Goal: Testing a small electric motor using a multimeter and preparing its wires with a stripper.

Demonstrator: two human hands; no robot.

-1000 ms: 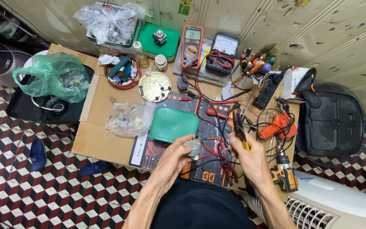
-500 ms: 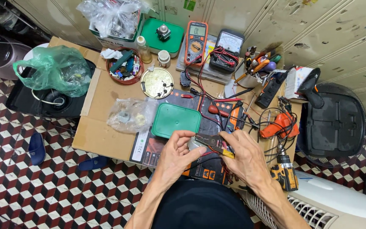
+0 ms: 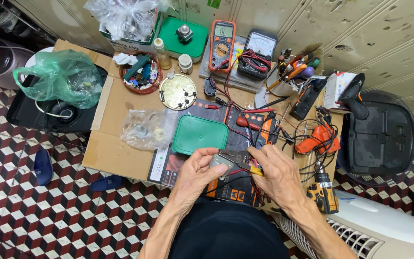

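Left grip: the left hand (image 3: 195, 175) is curled with its fingers clamped around a small grey part (image 3: 220, 162), held above the front edge of the surface (image 3: 116, 148).
Right grip: the right hand (image 3: 276, 175) is closed on the yellow-handled pliers (image 3: 238, 160), whose dark nose points left and meets the grey part.
Thing and grip: the part sits between the two hands, touching the left fingers and the plier tip; red and black wires (image 3: 238, 178) trail from it toward the person.
Hard to make out: the part is mostly covered by fingers, so its shape is unclear; whether the plier nose bites the part or a wire cannot be told.
Just beyond: a green lid (image 3: 200, 134) lies flat on a dark mat (image 3: 226, 120) just behind the hands.
Left side: a clear bag of small parts (image 3: 144, 129) lies beside the lid.
Right side: an orange tool (image 3: 317, 139) amid tangled cables, and a yellow-black drill (image 3: 324, 192) near the right wrist.
Far edge: an orange multimeter (image 3: 222, 45) and a round brass dish (image 3: 178, 92).
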